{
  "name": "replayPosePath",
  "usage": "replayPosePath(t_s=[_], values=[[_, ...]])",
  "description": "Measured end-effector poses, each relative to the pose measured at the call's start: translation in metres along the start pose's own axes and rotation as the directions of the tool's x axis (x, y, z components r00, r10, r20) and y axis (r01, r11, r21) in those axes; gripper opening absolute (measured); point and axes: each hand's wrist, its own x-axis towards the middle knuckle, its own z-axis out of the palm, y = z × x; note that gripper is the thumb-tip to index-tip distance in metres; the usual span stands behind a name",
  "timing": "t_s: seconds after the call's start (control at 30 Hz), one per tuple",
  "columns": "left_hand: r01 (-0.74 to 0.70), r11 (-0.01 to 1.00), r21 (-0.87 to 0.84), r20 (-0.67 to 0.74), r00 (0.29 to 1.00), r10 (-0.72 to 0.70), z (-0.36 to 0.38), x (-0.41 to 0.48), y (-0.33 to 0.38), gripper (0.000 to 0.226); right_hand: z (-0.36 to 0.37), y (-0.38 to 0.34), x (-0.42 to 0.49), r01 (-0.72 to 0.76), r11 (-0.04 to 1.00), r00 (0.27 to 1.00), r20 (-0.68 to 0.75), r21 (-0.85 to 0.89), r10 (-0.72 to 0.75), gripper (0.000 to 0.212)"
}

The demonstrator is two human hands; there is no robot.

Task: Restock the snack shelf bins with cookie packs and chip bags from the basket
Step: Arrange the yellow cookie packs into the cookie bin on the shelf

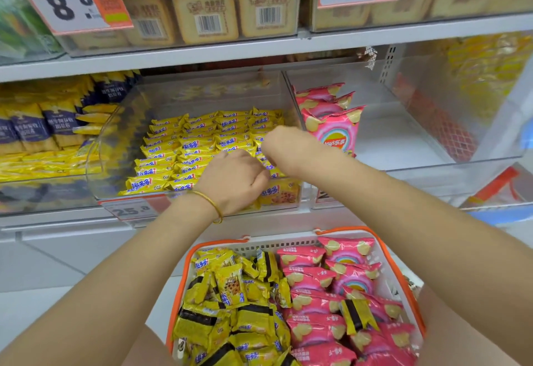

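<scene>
Left hand (233, 176) curls round cookie packs (187, 146) at the bin's (115, 140) front-right. Right hand (284, 149): grip hidden, can't tell. Basket (187, 261) waits below the bin, its cookies nearer the left hand.

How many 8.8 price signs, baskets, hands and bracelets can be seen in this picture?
8.8 price signs: 2
basket: 1
hands: 2, the left hand and the right hand
gold bracelet: 1
Total: 6
</scene>
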Motion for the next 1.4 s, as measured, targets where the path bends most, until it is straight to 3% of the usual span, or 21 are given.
replayPosePath(t_s=[0.1, 0.17, 0.27, 0.33, 0.4, 0.5, 0.6, 0.7, 0.8, 0.9, 0.93, 0.97, 1.0, 1.07, 1.2, 1.3, 1.4], values=[[-0.091, 0.991, -0.094, -0.351, 0.935, 0.053, -0.006, -0.022, 0.011, 0.05, 0.002, 0.024, -0.044, 0.046, 0.995, 0.962, -0.274, 0.086, -0.021, 0.027], [-0.192, 0.976, -0.105, -0.448, 0.885, 0.126, 0.002, -0.041, 0.027, 0.035, 0.015, 0.039, -0.083, 0.071, 0.987, 0.973, -0.226, 0.141, -0.038, 0.028], [-0.281, 0.955, -0.1, -0.303, 0.922, 0.239, 0.035, -0.055, 0.052, 0.03, 0.076, 0.049, -0.107, 0.034, 0.989, 0.995, 0.093, 0.142, -0.048, 0.025], [-0.281, 0.95, -0.137, -0.127, 0.956, 0.265, 0.062, -0.054, 0.061, 0.031, 0.128, 0.056, -0.103, -0.027, 0.994, 0.941, 0.338, 0.11, -0.012, 0.023], [-0.233, 0.949, -0.212, -0.003, 0.971, 0.238, 0.084, -0.049, 0.065, 0.038, 0.17, 0.064, -0.098, -0.047, 0.997, 0.862, 0.507, 0.056, 0.012, 0.027], [-0.171, 0.955, -0.242, 0.068, 0.979, 0.193, 0.107, -0.041, 0.065, 0.048, 0.204, 0.063, -0.097, -0.012, 1.0, 0.652, 0.758, 0.0, 0.007, 0.067], [-0.165, 0.952, -0.26, 0.106, 0.975, 0.197, 0.118, -0.037, 0.065, 0.051, 0.217, 0.05, -0.103, 0.023, 1.0, 0.582, 0.813, 0.02, -0.029, 0.088], [-0.17, 0.951, -0.258, 0.12, 0.971, 0.206, 0.125, -0.035, 0.071, 0.046, 0.231, 0.04, -0.112, 0.065, 0.998, 0.537, 0.843, -0.006, -0.03, 0.089], [-0.159, 0.95, -0.267, 0.171, 0.963, 0.209, 0.128, -0.038, 0.074, 0.042, 0.246, 0.03, -0.121, 0.136, 0.989, 0.589, 0.807, -0.055, -0.036, 0.069], [-0.096, 0.942, -0.322, 0.24, 0.954, 0.18, 0.133, -0.044, 0.068, 0.03, 0.231, 0.042, -0.109, 0.006, 0.995, 0.665, 0.743, 0.096, -0.076, 0.031], [-0.057, 0.938, -0.341, 0.277, 0.948, 0.159, 0.132, -0.046, 0.066, 0.026, 0.221, 0.05, -0.103, -0.141, 0.958, 0.682, 0.726, 0.249, -0.088, 0.024], [-0.009, 0.932, -0.363, 0.318, 0.939, 0.133, 0.131, -0.048, 0.065, 0.026, 0.211, 0.057, -0.099, -0.308, 0.85, 0.7, 0.707, 0.427, -0.102, 0.018], [0.047, 0.92, -0.389, 0.357, 0.928, 0.104, 0.129, -0.051, 0.065, 0.028, 0.201, 0.062, -0.097, -0.431, 0.694, 0.719, 0.684, 0.577, -0.122, 0.012], [0.177, 0.861, -0.477, 0.432, 0.9, 0.054, 0.124, -0.056, 0.064, 0.037, 0.188, 0.066, -0.097, -0.532, 0.393, 0.752, 0.632, 0.75, -0.187, 0.005], [0.365, 0.636, -0.68, 0.49, 0.871, 0.024, 0.11, -0.069, 0.061, 0.043, 0.172, 0.057, -0.101, -0.519, 0.048, 0.818, 0.512, 0.853, -0.262, 0.016], [0.401, 0.488, -0.776, 0.455, 0.89, -0.008, 0.088, -0.079, 0.058, 0.02, 0.159, 0.045, -0.102, -0.451, -0.046, 0.871, 0.428, 0.891, -0.241, 0.02], [0.366, 0.47, -0.803, 0.387, 0.921, -0.057, 0.06, -0.086, 0.045, 0.01, 0.138, 0.034, -0.105, -0.369, -0.189, 0.913, 0.317, 0.91, -0.257, 0.04]])
